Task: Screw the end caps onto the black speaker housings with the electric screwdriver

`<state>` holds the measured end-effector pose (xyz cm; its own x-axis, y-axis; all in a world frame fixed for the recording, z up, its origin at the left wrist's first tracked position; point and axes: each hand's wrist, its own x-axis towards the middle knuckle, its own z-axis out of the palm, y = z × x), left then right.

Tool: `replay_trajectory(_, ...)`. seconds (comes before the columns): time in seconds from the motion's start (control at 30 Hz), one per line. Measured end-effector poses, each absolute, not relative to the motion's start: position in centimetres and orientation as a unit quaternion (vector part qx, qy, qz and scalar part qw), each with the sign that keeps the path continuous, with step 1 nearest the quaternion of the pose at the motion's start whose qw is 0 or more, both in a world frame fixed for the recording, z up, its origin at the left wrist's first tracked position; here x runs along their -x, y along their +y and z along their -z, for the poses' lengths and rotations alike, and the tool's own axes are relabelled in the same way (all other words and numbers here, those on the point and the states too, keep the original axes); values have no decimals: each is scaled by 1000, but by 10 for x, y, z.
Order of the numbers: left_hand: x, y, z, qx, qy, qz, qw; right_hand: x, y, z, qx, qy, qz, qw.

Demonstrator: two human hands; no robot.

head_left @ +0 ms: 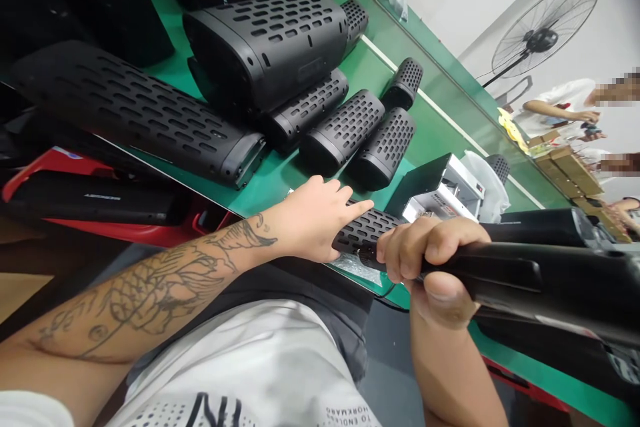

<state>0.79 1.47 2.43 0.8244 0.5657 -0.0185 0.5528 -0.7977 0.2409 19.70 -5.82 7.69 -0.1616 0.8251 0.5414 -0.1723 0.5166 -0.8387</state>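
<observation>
Gripping: right hand (440, 260), fingers curled closed round a black handheld tool (530, 280), nearest the camera. Left hand (320, 220) part open, fingers loosely bent, touching the left end of a perforated casing (370, 230); cannot tell how firmly it holds. Casing position: between both hands, at the near edge of the green bench (260, 193). Beyond it, similar black housings (350, 127) grouped, plus a silver-and-black device (440, 193). Far: wire fan (543, 40); person in white (575, 100) near cardboard boxes (567, 170).
</observation>
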Motion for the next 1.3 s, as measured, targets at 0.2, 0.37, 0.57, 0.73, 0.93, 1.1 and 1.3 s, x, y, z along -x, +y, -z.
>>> replay_trajectory(0.2,-6,14,-22,-948,293,-42,114,-197,-59,-71,238,-622,-429,610)
replay_trajectory(0.37,-8,10,-19,-939,319,-52,122,-241,-58,-99,288,-603,-371,645)
replay_trajectory(0.57,-11,0,-16,-934,328,-61,127,-312,-37,-92,435,-515,-68,736)
replay_trajectory(0.73,-10,-2,-18,-936,329,-57,109,-327,-27,-66,444,-514,-96,728)
replay_trajectory(0.93,2,0,-16,-936,309,-105,129,-323,-35,-63,439,-513,-95,731)
replay_trajectory(1.1,31,-3,8,-915,301,-222,153,-321,-44,-71,438,-518,-102,728)
replay_trajectory(1.3,57,-10,42,-867,346,-252,255,-286,-80,-104,386,-550,-133,729)
